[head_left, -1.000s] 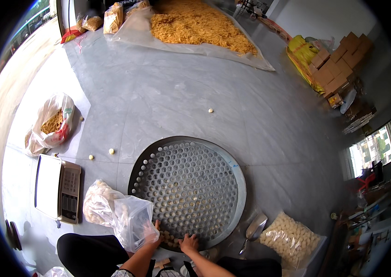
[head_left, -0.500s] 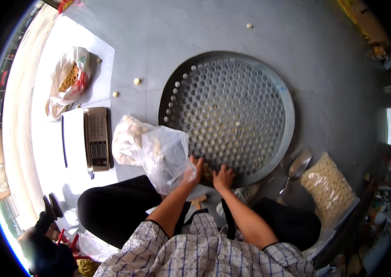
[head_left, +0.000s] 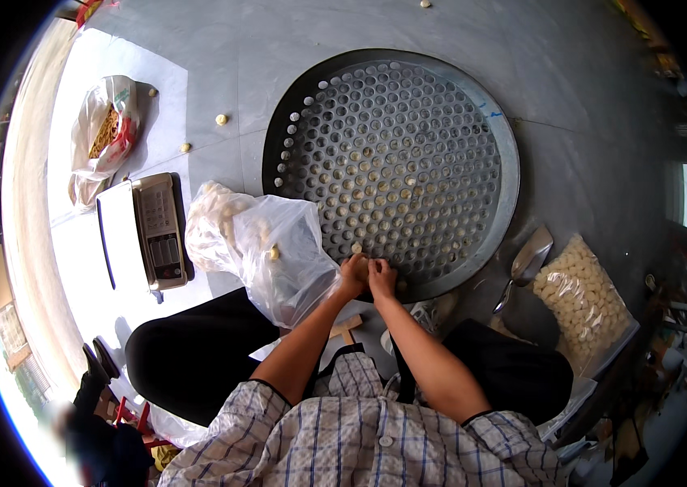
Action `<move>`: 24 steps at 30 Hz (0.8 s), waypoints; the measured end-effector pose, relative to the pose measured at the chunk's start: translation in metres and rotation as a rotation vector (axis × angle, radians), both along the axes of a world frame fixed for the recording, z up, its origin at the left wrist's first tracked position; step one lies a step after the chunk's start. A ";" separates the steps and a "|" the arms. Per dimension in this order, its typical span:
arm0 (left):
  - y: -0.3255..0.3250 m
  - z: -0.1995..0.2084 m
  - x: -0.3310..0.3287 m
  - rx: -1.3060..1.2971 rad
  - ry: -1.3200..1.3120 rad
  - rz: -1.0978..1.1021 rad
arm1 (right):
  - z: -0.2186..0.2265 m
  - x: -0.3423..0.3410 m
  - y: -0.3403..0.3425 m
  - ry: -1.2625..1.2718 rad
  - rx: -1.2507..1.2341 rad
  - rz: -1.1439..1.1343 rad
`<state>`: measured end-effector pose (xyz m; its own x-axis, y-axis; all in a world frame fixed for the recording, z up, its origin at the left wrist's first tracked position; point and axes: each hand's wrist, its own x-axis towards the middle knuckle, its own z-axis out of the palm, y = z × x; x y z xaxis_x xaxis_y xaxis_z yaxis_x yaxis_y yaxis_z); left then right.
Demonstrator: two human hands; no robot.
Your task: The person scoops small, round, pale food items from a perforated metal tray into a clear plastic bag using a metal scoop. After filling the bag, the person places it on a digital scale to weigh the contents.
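A large round grey sieve [head_left: 508, 183] with rows of round holes lies on the floor before me. Pale round pieces sit in a line along its left edge, and yellowish ones show in or under many holes. At its near rim my left hand [head_left: 352, 274] and my right hand [head_left: 382, 278] meet with fingers curled inward. What they enclose is mostly hidden. One pale round piece [head_left: 356, 247] lies just beyond my left fingertips. A clear plastic bag [head_left: 287, 276] with pale contents leans over the sieve's left rim, touching or beside my left forearm.
Left of the bag stands a scale [head_left: 161, 231]; behind it is an open bag of brown pieces [head_left: 105, 134]. A metal scoop [head_left: 531, 258] and a full clear bag of pale round pieces [head_left: 583, 296] lie at right. A stray piece [head_left: 222, 119] is on the floor.
My hands have come together from apart, with fingers curling in at the near rim. A round piece now shows beyond my left fingers. The whole view has shifted slightly.
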<state>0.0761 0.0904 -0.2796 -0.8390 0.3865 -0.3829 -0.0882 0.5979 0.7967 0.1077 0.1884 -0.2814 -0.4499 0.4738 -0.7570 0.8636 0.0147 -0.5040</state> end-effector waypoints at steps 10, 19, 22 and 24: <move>0.048 0.119 -0.023 0.134 0.086 0.288 | 0.072 -0.043 0.032 0.322 -0.159 -0.186; 0.017 0.251 -0.038 0.321 0.377 0.235 | 0.222 -0.060 -0.001 0.739 -0.299 -0.216; -0.037 0.226 -0.044 0.105 0.424 0.382 | 0.224 -0.064 -0.043 0.664 -0.579 -0.131; -0.071 0.226 -0.049 0.105 0.311 0.442 | 0.229 -0.066 -0.056 0.582 -0.714 -0.145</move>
